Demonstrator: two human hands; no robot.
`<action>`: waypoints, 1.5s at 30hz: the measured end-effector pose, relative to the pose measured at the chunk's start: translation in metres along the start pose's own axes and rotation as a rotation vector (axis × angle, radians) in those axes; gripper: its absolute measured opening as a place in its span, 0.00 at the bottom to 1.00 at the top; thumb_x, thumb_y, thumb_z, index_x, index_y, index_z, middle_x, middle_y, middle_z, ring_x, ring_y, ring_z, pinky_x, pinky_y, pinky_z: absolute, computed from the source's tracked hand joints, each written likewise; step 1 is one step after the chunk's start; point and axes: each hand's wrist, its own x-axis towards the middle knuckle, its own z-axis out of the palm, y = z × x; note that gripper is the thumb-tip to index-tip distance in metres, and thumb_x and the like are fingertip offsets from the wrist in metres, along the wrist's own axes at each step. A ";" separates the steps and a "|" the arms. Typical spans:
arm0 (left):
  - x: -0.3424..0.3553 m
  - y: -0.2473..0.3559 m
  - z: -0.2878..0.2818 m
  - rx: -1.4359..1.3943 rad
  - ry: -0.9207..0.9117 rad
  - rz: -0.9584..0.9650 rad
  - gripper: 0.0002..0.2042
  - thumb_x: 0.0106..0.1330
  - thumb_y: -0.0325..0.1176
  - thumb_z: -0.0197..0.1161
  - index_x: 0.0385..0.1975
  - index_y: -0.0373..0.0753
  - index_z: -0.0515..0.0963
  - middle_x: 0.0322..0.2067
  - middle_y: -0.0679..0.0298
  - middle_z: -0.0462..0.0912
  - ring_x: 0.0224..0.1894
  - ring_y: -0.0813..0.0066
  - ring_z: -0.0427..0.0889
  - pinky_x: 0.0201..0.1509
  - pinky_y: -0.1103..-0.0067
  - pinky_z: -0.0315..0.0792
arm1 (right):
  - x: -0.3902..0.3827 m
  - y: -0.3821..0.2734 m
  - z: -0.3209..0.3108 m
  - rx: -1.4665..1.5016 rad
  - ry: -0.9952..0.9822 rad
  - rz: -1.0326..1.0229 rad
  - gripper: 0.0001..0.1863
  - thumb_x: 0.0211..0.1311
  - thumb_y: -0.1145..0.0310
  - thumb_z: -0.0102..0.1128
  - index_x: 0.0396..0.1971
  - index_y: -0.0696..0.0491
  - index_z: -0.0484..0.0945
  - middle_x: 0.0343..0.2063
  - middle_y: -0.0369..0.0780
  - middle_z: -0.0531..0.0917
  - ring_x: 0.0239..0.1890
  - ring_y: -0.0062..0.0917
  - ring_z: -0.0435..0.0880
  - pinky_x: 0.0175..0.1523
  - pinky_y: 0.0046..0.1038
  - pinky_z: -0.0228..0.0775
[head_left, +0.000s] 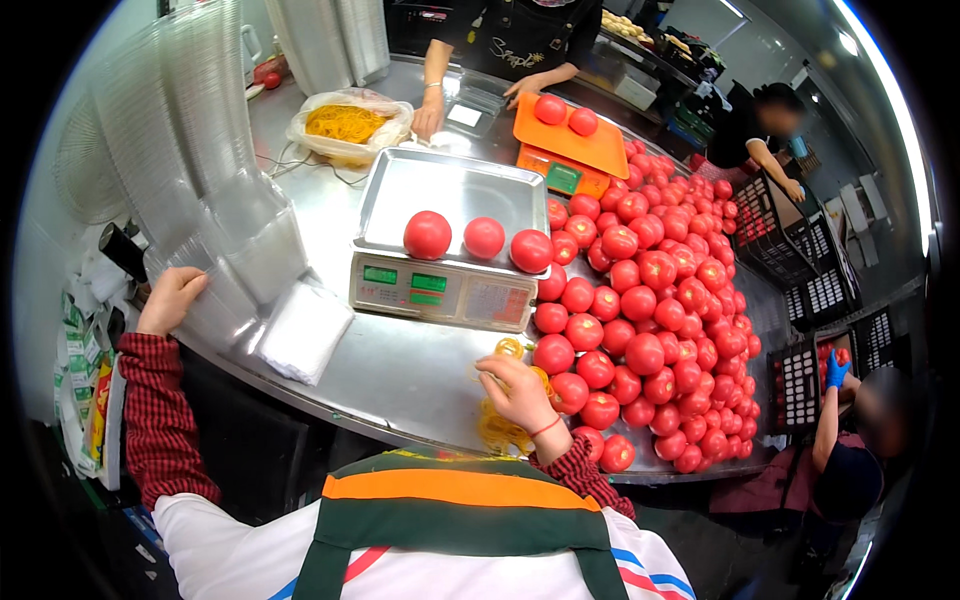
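At the left, my left hand (172, 300) has its fingers closed on the edge of a clear plastic container (222, 285) at the foot of a tall nested stack. My right hand (518, 392) hovers above loose yellow rubber bands (500, 430) near the table's front edge, its fingers apart and nothing plainly held. Beyond it stands a digital scale (395, 325) with a metal tray. Three red tomatoes (484, 238) sit in a row along that tray's front edge. A large heap of tomatoes (640, 300) covers the table's right side, close to my right hand.
White sheets (305, 330) lie in a pile left of the scale. Behind it are a bag of rubber bands (345, 122) and an orange scale (570, 140) holding two tomatoes. One person works opposite; two others handle black crates (797, 385) at the right.
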 end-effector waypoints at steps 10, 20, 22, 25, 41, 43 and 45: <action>-0.001 0.054 -0.012 0.847 0.319 0.329 0.08 0.56 0.31 0.66 0.25 0.39 0.71 0.27 0.61 0.75 0.36 0.61 0.76 0.39 0.67 0.70 | -0.034 0.012 -0.009 -0.038 -0.064 0.131 0.08 0.60 0.71 0.60 0.38 0.56 0.81 0.36 0.45 0.83 0.40 0.39 0.83 0.46 0.32 0.76; -0.071 0.186 0.192 0.073 0.077 0.593 0.10 0.56 0.23 0.57 0.38 0.35 0.75 0.30 0.54 0.77 0.34 0.55 0.80 0.36 0.66 0.76 | 0.025 -0.009 0.049 0.442 0.020 0.361 0.27 0.62 0.71 0.59 0.61 0.61 0.66 0.38 0.43 0.84 0.36 0.23 0.83 0.40 0.24 0.76; -0.095 0.201 0.235 -0.009 -0.218 0.609 0.12 0.59 0.31 0.62 0.41 0.35 0.75 0.32 0.56 0.78 0.34 0.57 0.82 0.35 0.66 0.77 | 0.036 0.004 0.059 0.333 0.069 0.474 0.29 0.60 0.74 0.59 0.61 0.61 0.65 0.34 0.41 0.83 0.30 0.21 0.82 0.33 0.22 0.74; -0.097 0.179 0.247 -0.341 -0.089 0.676 0.11 0.60 0.39 0.66 0.39 0.42 0.80 0.27 0.60 0.78 0.34 0.59 0.82 0.36 0.68 0.77 | 0.037 0.035 0.057 0.388 0.015 0.661 0.29 0.57 0.75 0.60 0.60 0.61 0.66 0.28 0.38 0.82 0.24 0.18 0.79 0.27 0.20 0.71; -0.058 0.017 0.235 0.246 0.414 0.226 0.03 0.56 0.27 0.62 0.29 0.37 0.76 0.32 0.59 0.74 0.39 0.57 0.74 0.42 0.66 0.70 | 0.027 0.081 0.035 0.156 0.016 0.660 0.35 0.48 0.68 0.70 0.58 0.59 0.68 0.28 0.40 0.83 0.31 0.25 0.83 0.40 0.27 0.76; -0.059 0.014 0.236 0.266 0.275 0.194 0.04 0.56 0.26 0.62 0.29 0.37 0.76 0.33 0.58 0.74 0.40 0.56 0.75 0.43 0.65 0.71 | 0.028 0.079 0.035 0.194 0.015 0.667 0.35 0.48 0.68 0.70 0.58 0.58 0.68 0.28 0.41 0.84 0.31 0.26 0.83 0.41 0.27 0.76; -0.059 0.012 0.238 0.307 0.251 0.154 0.03 0.57 0.27 0.62 0.29 0.37 0.76 0.33 0.57 0.74 0.40 0.56 0.75 0.43 0.66 0.71 | 0.029 0.078 0.036 0.152 0.016 0.648 0.36 0.48 0.67 0.70 0.60 0.56 0.67 0.29 0.42 0.84 0.30 0.27 0.83 0.40 0.28 0.76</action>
